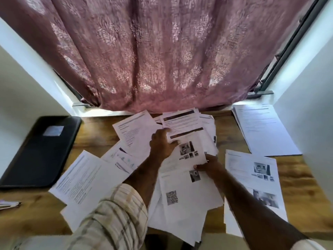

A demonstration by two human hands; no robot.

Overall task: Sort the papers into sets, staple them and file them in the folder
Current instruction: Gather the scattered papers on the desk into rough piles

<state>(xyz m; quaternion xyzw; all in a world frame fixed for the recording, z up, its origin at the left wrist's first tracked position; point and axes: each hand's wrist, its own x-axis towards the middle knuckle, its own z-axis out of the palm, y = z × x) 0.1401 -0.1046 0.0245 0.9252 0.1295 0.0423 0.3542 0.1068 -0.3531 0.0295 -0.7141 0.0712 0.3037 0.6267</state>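
Observation:
Loose printed papers (182,199) lie spread in an untidy heap across the middle of the wooden table (97,136). My left hand (162,143) lies on the heap, its thumb over the left edge of a sheet with small photos (191,150). My right hand (209,165) pinches that same sheet at its lower right corner. A black folder (41,150) lies closed at the left. One set of papers (264,129) sits at the far right, another with photos (252,179) lies nearer on the right. No stapler is in view.
A pink patterned curtain (153,56) hangs behind the table over a window. White walls (306,132) close in on both sides. A small stack of paper (9,204) pokes in at the left edge.

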